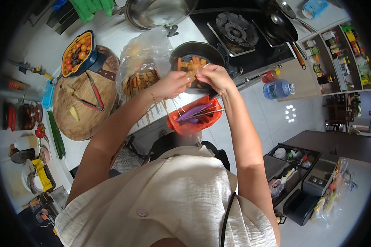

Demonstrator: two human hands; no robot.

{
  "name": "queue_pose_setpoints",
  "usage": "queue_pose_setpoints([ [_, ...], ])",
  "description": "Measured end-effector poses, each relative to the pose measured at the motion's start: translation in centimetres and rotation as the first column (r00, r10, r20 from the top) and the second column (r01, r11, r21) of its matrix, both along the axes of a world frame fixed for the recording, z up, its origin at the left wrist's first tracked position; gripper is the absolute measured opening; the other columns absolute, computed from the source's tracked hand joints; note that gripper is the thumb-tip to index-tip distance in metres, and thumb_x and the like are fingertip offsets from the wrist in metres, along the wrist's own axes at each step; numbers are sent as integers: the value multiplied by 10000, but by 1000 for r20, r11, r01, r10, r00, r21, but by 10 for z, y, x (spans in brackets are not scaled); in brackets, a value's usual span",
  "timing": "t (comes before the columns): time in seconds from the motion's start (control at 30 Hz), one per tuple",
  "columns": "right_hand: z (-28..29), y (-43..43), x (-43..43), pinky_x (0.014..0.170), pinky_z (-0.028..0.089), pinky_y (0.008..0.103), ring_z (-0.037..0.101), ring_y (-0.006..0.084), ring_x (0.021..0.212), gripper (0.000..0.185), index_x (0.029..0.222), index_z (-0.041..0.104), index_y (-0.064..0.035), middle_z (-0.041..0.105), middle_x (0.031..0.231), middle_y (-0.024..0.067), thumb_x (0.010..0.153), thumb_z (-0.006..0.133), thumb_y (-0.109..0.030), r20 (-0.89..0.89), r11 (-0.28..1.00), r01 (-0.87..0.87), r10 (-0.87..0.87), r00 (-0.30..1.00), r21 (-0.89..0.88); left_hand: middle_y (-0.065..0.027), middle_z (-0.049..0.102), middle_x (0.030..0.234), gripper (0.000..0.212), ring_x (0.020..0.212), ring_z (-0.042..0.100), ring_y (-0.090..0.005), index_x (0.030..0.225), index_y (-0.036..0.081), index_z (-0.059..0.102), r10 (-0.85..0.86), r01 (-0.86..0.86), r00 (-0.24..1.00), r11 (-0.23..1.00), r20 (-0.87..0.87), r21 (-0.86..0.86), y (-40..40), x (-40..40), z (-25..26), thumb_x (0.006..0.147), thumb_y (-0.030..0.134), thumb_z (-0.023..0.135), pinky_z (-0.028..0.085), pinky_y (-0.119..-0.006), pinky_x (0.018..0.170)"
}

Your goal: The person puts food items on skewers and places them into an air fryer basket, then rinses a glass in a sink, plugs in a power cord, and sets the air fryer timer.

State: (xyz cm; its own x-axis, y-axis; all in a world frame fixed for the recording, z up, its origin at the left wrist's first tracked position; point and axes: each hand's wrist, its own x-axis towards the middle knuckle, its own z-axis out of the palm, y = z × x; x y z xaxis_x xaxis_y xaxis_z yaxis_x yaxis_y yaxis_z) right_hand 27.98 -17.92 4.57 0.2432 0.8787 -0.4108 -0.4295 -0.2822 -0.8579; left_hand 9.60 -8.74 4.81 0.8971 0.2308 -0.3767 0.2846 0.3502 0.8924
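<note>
My left hand (174, 82) pinches a small light-brown piece of food (190, 75) above a dark pot (188, 49). Close beside it, the fingers of my right hand (215, 77) meet the same piece, with a thin pale tip sticking up by them. Orange sausage-like sticks (195, 60) and golden chunks lie in the pot. Left of the pot, a clear plastic bag (145, 46) holds more skewered food (142, 81). Bare stick ends (148, 117) poke out past the counter edge. Below my hands, an orange-red bag (208, 122) holds thin sticks and purple plastic.
A round wooden board (80, 108) carries red-handled scissors (96, 94), a cleaver (102, 69) and a yellowish slice (74, 113). Tomatoes fill an orange basket (68, 52). A cucumber (56, 134) lies nearby. The gas stove (236, 27) is at right; a water bottle (276, 89) stands on the floor.
</note>
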Motion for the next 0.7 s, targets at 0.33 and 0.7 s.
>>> queue_pose_setpoints([
  [0.33, -4, 6, 51, 626, 553, 204, 659, 163, 707, 169, 903, 616, 80, 654, 836, 128, 768, 678, 0, 283, 991, 85, -53, 958, -103, 15, 466, 566, 233, 360, 387, -30, 922, 24, 494, 79, -84, 995, 993, -66, -80, 11, -23, -4, 976, 210, 364, 334, -175, 322],
  [0.7, 3, -43, -15, 572, 520, 254, 631, 148, 629, 334, 962, 569, 23, 655, 786, 114, 954, 412, -271, 198, 975, 22, 22, 980, -219, -174, 584, 1158, 257, 972, 602, -210, 1127, 13, 460, 442, -364, 879, 864, 179, -347, 1, 75, -33, 981, 189, 344, 504, -310, 788],
])
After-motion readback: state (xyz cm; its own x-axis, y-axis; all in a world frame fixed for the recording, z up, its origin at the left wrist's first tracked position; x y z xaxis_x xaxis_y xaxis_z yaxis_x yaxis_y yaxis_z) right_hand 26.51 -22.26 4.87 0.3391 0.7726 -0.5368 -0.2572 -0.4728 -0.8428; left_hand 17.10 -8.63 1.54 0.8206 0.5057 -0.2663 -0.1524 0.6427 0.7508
